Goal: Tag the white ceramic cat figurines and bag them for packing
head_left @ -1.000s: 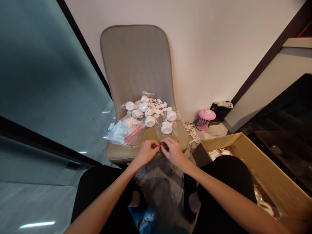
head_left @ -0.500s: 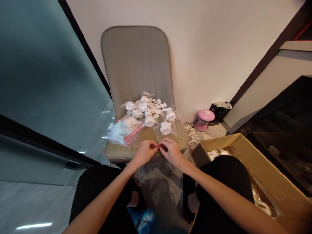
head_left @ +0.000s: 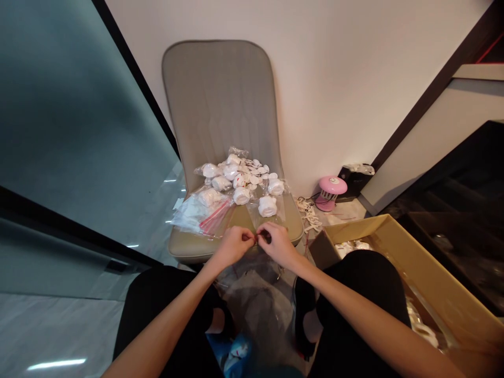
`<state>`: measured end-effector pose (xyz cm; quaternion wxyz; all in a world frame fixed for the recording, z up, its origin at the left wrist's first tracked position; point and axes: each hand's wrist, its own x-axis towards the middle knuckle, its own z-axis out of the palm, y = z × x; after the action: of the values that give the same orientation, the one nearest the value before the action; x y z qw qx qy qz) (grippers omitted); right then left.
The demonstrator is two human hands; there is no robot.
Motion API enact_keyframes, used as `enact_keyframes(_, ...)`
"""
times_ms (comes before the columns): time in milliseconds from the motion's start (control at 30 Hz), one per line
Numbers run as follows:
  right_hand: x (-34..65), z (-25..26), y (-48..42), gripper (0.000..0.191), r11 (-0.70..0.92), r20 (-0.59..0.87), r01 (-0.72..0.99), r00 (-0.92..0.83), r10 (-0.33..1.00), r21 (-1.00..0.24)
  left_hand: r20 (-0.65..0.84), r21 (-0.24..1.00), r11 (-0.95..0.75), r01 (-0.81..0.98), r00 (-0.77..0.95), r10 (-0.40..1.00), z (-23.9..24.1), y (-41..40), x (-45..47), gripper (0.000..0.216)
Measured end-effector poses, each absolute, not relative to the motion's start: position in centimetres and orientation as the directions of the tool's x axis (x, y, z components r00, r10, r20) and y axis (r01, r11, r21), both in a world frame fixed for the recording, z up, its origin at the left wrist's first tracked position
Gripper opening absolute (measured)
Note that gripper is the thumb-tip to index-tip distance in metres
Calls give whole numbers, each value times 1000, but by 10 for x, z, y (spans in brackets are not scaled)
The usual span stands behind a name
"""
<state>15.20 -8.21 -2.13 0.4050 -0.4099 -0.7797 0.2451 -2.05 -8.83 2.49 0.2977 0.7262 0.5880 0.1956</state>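
Note:
My left hand (head_left: pixel 235 244) and my right hand (head_left: pixel 277 243) meet fingertip to fingertip at the front edge of the grey-beige chair (head_left: pixel 220 105). Both are closed in a pinch, thumb against finger. What they pinch is too small or too clear to make out. Just beyond my right hand, a white rounded plastic piece (head_left: pixel 268 206) lies on a clear plastic bag. Left of it is a stack of clear zip bags (head_left: pixel 192 214) with red strips. Behind these sits a pile of white pieces (head_left: pixel 231 171), several in clear bags, with small white discs (head_left: pixel 258 170) among them.
An open cardboard box (head_left: pixel 433 273) holding white pieces stands beside my right knee. A pink mushroom-shaped device (head_left: pixel 333 190) and a black box (head_left: pixel 354 181) are on the floor by the wall. White bits (head_left: pixel 311 215) lie nearby. Below is a blue bag (head_left: pixel 236 357).
My fingertips have parted very slightly, my right hand shifting a touch up. The things on the chair have not moved.

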Motion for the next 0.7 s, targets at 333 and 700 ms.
enact_keyframes(333, 149, -26, -83, 20, 571, 439, 399, -378, 815, -718, -124, 722, -62, 689, 217, 968, 11, -84, -26, 30)
enact_keyframes(700, 146, -27, -84, 13, 550, 432, 435, -345, 833, -713, -106, 732, -94, 675, 250, 962, 17, -87, -26, 28)
